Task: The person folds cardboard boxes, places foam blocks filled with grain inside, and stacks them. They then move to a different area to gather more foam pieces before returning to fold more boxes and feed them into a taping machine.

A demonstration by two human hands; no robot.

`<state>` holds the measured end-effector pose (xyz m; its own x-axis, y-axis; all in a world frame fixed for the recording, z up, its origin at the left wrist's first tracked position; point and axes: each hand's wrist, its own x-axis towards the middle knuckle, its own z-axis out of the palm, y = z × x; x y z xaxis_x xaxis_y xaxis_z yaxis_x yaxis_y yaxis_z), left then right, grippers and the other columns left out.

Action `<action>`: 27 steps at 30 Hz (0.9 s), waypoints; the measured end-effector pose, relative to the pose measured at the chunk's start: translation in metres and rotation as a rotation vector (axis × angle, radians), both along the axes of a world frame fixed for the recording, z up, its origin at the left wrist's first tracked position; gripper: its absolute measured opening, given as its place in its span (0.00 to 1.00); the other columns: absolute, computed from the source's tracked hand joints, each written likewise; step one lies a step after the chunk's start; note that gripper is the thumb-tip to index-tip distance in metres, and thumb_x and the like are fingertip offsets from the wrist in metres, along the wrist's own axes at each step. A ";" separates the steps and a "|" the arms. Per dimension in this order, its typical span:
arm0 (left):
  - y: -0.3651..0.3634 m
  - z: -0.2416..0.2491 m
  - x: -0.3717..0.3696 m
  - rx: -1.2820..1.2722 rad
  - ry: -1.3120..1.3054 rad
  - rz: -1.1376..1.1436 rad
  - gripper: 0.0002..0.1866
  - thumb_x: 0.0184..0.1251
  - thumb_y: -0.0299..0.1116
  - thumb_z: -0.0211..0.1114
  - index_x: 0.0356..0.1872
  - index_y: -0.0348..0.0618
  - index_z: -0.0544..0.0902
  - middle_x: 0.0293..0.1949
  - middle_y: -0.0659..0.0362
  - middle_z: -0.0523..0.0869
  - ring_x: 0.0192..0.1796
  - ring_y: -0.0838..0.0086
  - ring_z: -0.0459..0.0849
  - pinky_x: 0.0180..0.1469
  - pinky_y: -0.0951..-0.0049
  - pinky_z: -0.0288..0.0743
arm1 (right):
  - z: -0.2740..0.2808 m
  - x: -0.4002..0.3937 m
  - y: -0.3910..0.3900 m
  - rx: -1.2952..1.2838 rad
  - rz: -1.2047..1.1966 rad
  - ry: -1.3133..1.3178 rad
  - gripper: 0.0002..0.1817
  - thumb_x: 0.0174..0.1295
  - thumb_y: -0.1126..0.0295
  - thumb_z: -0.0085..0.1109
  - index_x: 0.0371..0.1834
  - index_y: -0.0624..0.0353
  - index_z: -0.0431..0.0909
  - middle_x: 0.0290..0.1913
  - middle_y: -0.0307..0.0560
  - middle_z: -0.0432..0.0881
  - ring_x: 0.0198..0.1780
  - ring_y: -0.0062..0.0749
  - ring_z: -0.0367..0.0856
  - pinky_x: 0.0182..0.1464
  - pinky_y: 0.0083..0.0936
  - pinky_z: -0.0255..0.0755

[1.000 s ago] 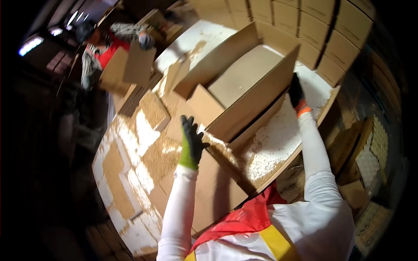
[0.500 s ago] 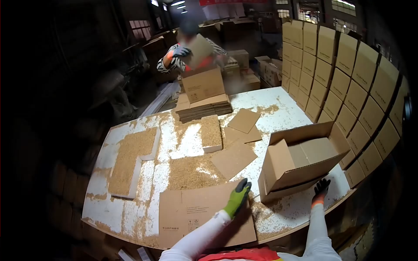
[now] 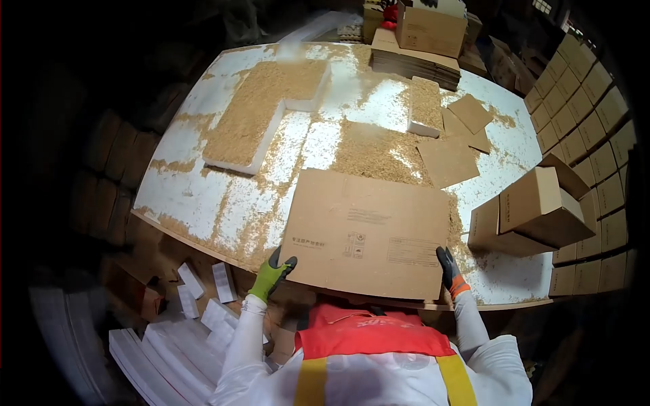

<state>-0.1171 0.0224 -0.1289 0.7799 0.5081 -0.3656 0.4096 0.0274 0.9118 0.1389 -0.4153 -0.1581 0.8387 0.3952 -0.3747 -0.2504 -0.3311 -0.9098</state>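
Observation:
A flattened cardboard box (image 3: 369, 223) with printed text and symbols lies before me at the table's front edge. My left hand (image 3: 272, 275), in a green glove with dark fingers, grips its lower left edge, thumb on top. At the right edge, my right hand (image 3: 451, 272), in a dark glove with an orange cuff, is closed on the cardboard; some of its fingers are hidden. To the right stands an open carton (image 3: 485, 222) with a smaller box (image 3: 531, 203) in it, rising above the rim.
Brown granules cover parts of the white table (image 3: 183, 193). Foam pieces (image 3: 271, 145), loose cardboard sheets (image 3: 450, 161) and a cardboard stack (image 3: 413, 62) rest on it. Stacked boxes (image 3: 579, 101) line the right side. White blocks (image 3: 223, 282) lie below left. A co-worker's gloved hand (image 3: 428, 3) shows at the top.
My view has tilted down and shifted left. My right hand has left the open carton and now holds the flat cardboard's right edge; my left hand has moved to its left edge.

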 end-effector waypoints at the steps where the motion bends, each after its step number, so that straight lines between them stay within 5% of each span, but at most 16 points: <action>1: 0.017 0.004 -0.006 0.034 0.010 0.024 0.28 0.64 0.40 0.68 0.62 0.36 0.74 0.45 0.61 0.86 0.45 0.82 0.80 0.47 0.79 0.75 | 0.013 -0.007 0.025 -0.008 0.058 0.001 0.34 0.70 0.51 0.51 0.69 0.67 0.63 0.67 0.49 0.70 0.66 0.31 0.66 0.68 0.24 0.59; 4: 0.064 0.029 -0.019 0.039 -0.015 -0.006 0.26 0.68 0.34 0.65 0.64 0.35 0.72 0.51 0.59 0.83 0.50 0.80 0.79 0.50 0.80 0.75 | 0.037 -0.023 0.081 -0.027 0.162 -0.060 0.31 0.74 0.52 0.41 0.71 0.65 0.62 0.74 0.57 0.60 0.75 0.41 0.56 0.76 0.31 0.46; 5: 0.084 0.016 -0.027 -0.111 -0.047 -0.023 0.29 0.69 0.33 0.64 0.68 0.34 0.67 0.58 0.58 0.79 0.55 0.80 0.76 0.53 0.80 0.73 | 0.044 -0.030 0.096 -0.030 0.016 0.100 0.32 0.74 0.52 0.41 0.72 0.63 0.60 0.72 0.56 0.62 0.75 0.41 0.56 0.75 0.30 0.48; 8: 0.100 0.009 -0.044 -0.254 -0.126 0.095 0.38 0.68 0.32 0.65 0.73 0.32 0.54 0.69 0.53 0.67 0.64 0.74 0.68 0.61 0.78 0.69 | -0.014 -0.044 0.073 -0.040 -0.051 -0.140 0.31 0.73 0.56 0.47 0.72 0.65 0.58 0.71 0.52 0.65 0.71 0.36 0.61 0.72 0.28 0.55; 9: 0.111 -0.025 -0.056 -0.058 -0.119 0.016 0.44 0.64 0.34 0.69 0.73 0.30 0.51 0.70 0.49 0.64 0.68 0.68 0.66 0.65 0.72 0.66 | -0.030 -0.049 0.069 -0.044 -0.161 -0.146 0.30 0.72 0.59 0.50 0.72 0.65 0.58 0.70 0.50 0.66 0.70 0.33 0.63 0.70 0.26 0.57; 11: 0.131 -0.052 -0.063 0.590 -0.221 -0.361 0.53 0.56 0.37 0.74 0.76 0.39 0.47 0.68 0.46 0.68 0.58 0.70 0.78 0.52 0.70 0.78 | -0.044 -0.087 0.065 0.071 -0.184 0.014 0.43 0.64 0.57 0.63 0.74 0.68 0.51 0.71 0.58 0.64 0.72 0.41 0.62 0.71 0.30 0.57; 12: 0.095 0.011 -0.040 1.093 -0.267 -0.384 0.45 0.53 0.37 0.76 0.70 0.32 0.63 0.65 0.38 0.71 0.64 0.58 0.75 0.59 0.66 0.74 | -0.017 -0.109 0.078 -0.194 -0.079 -0.147 0.50 0.61 0.49 0.64 0.76 0.67 0.46 0.71 0.61 0.62 0.73 0.44 0.60 0.71 0.32 0.57; 13: 0.089 0.030 -0.036 0.891 -0.196 -0.392 0.53 0.48 0.48 0.77 0.73 0.42 0.57 0.71 0.39 0.58 0.70 0.49 0.58 0.67 0.57 0.59 | 0.074 -0.122 0.113 -0.453 -0.107 0.013 0.57 0.57 0.42 0.64 0.77 0.65 0.42 0.73 0.65 0.57 0.74 0.49 0.57 0.72 0.32 0.54; 14: 0.088 0.043 -0.044 0.689 -0.091 -0.392 0.61 0.42 0.58 0.78 0.77 0.51 0.52 0.76 0.39 0.45 0.77 0.40 0.41 0.75 0.49 0.43 | 0.051 -0.119 0.104 -0.256 -0.132 0.045 0.60 0.55 0.37 0.62 0.77 0.65 0.40 0.74 0.66 0.53 0.75 0.54 0.54 0.74 0.33 0.50; 16: 0.080 0.098 -0.039 0.827 -0.267 -0.472 0.60 0.40 0.54 0.80 0.76 0.51 0.55 0.75 0.38 0.48 0.76 0.40 0.46 0.74 0.50 0.49 | 0.093 -0.106 0.112 -0.261 -0.114 -0.287 0.60 0.53 0.36 0.63 0.76 0.65 0.44 0.75 0.68 0.51 0.76 0.56 0.51 0.75 0.36 0.48; 18: 0.073 0.172 -0.025 1.100 -0.165 -0.697 0.46 0.48 0.46 0.77 0.72 0.52 0.66 0.73 0.34 0.54 0.73 0.40 0.57 0.71 0.50 0.57 | 0.147 -0.092 0.113 -0.419 0.049 -0.390 0.51 0.56 0.36 0.60 0.74 0.61 0.57 0.73 0.66 0.57 0.77 0.57 0.48 0.75 0.39 0.48; 20: 0.112 0.180 -0.013 1.333 -0.297 -0.867 0.40 0.57 0.44 0.70 0.70 0.41 0.65 0.67 0.32 0.63 0.67 0.42 0.67 0.66 0.54 0.65 | 0.213 -0.063 0.111 -0.588 0.365 -0.391 0.46 0.58 0.35 0.56 0.70 0.59 0.64 0.70 0.60 0.64 0.75 0.56 0.53 0.73 0.39 0.53; 22: 0.129 0.233 0.022 1.215 -0.396 -0.755 0.30 0.55 0.40 0.75 0.57 0.34 0.79 0.49 0.49 0.85 0.45 0.73 0.85 0.47 0.68 0.80 | 0.293 -0.051 0.136 -0.853 0.484 -0.954 0.39 0.59 0.35 0.54 0.62 0.56 0.73 0.62 0.55 0.75 0.67 0.50 0.69 0.66 0.38 0.64; 24: 0.142 0.280 0.047 0.553 -0.098 -0.603 0.27 0.53 0.37 0.76 0.55 0.39 0.82 0.47 0.49 0.87 0.46 0.67 0.87 0.46 0.69 0.80 | 0.317 -0.029 0.156 -0.661 0.557 -1.277 0.31 0.61 0.39 0.54 0.52 0.54 0.77 0.47 0.50 0.82 0.51 0.44 0.80 0.53 0.38 0.73; 26: 0.166 0.289 0.083 0.586 -0.040 -0.592 0.15 0.54 0.41 0.72 0.39 0.43 0.88 0.31 0.57 0.89 0.33 0.70 0.88 0.40 0.68 0.80 | 0.317 -0.001 0.186 -0.951 0.745 -1.171 0.26 0.61 0.42 0.55 0.47 0.53 0.78 0.36 0.45 0.83 0.40 0.43 0.83 0.42 0.38 0.75; 27: 0.164 0.300 0.099 0.846 -0.041 -0.654 0.17 0.54 0.44 0.71 0.39 0.42 0.88 0.28 0.57 0.89 0.30 0.68 0.87 0.38 0.68 0.80 | 0.315 0.014 0.194 -0.885 0.753 -1.226 0.25 0.61 0.44 0.55 0.47 0.54 0.77 0.34 0.45 0.83 0.39 0.44 0.83 0.39 0.39 0.75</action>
<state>-0.0182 0.1868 0.1712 0.9963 0.0628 -0.0579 0.0842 -0.8344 0.5447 0.1534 -0.2217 0.1567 0.5193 0.8546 -0.0027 0.8518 -0.5174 0.0823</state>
